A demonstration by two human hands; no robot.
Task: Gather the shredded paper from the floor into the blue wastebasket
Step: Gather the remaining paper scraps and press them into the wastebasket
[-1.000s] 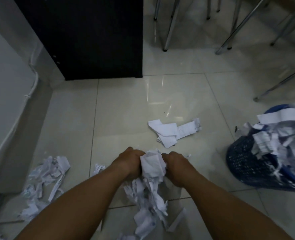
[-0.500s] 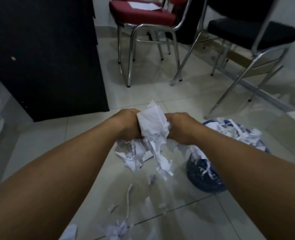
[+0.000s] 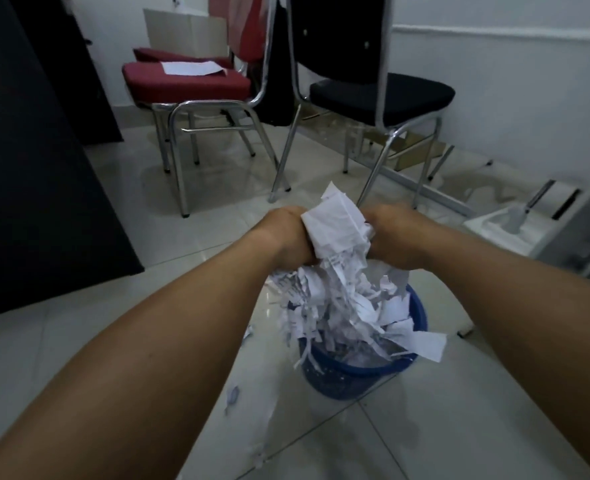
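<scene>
**Hand state.** Your left hand (image 3: pixel 288 237) and right hand (image 3: pixel 394 237) are closed in from opposite sides on one wad of shredded paper (image 3: pixel 338 226), clamping it between them. The backs of the hands face you. The fingertips are hidden behind the wad, so you cannot tell how far they wrap round it.

**Location of the load.** The wad hangs directly above the blue wastebasket (image 3: pixel 335 379). Long strips trail down from it onto the paper already in the basket. That paper is heaped above the rim, and a few pieces overhang on the right side. A few loose scraps (image 3: pixel 233 396) lie on the floor (image 3: pixel 425 427) just left of the basket, with more nearer you.

**Handling properties.** Treat the material as very light, soft and compressible, with no stiffness of its own. It is a bundle of separate strips rather than a single body, so strips will probably slide out wherever the squeeze is slack.

**Where to hold.**
- Grip the dense crumpled core, palms opposed, as you have it.
- Do not lift by the trailing ends. They will likely pull free or tear.

**Release.** The basket looks nearly full. Lowering the wad close to the heap before you part your hands should limit spill. Pressing the heap down afterwards would probably be needed to make room.
</scene>
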